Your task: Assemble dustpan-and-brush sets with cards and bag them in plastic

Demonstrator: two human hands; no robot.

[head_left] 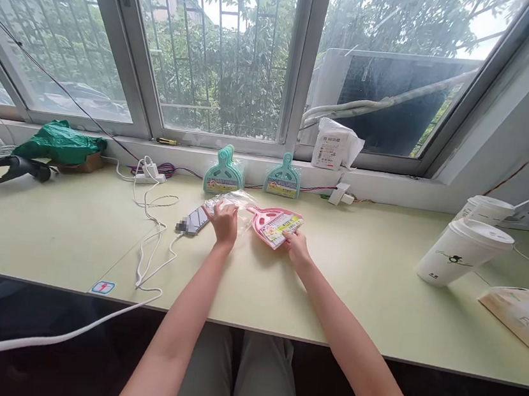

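Note:
In my right hand (296,245) is a small pink dustpan-and-brush set (268,224), gripped at its wide edge by a printed card with yellow and white areas. Its handle end points left, at a clear plastic bag (247,200). My left hand (223,222) is closed on the bag, fingers bent and raised; exactly where they pinch it is hard to see. Whether the pink handle is inside the bag I cannot tell. A phone (193,221) with a cable lies just left of my left hand, partly beneath the plastic.
Green dustpan sets (224,172) stand against the sill, another green set (283,178) to their right. White cables (148,235) trail over the left side. White cups (462,254) and a tissue pack (522,319) are at right. A green bag (62,142) lies far left.

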